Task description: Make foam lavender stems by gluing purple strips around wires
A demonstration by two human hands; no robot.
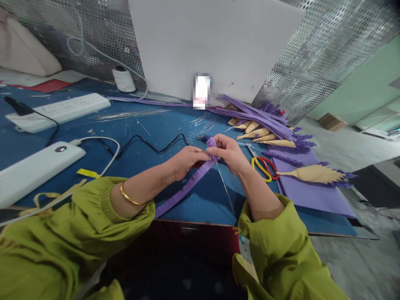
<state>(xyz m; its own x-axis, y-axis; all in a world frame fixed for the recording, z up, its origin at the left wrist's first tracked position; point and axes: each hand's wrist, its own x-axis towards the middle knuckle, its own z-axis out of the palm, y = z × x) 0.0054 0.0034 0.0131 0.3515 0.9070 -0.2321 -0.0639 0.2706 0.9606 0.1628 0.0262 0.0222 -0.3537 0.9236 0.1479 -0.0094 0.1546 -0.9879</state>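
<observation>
Left of the metal scissors with red and yellow handles (258, 159), my left hand (189, 160) and right hand (229, 154) met, fingertips pinched on a small, ruffled purple flower head (211, 143). I judged it light, soft and easily crushed, best held gently at its base. The long, flat purple strip (186, 188) looked limp and creasable; the thin silvery wire (225, 191) seemed stiff but bendable.

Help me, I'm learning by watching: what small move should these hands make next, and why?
Perhaps wind the purple strip a turn around the wire: the left hand and right hand pinch at the purple head, and a long length of strip lies unwound.
</observation>
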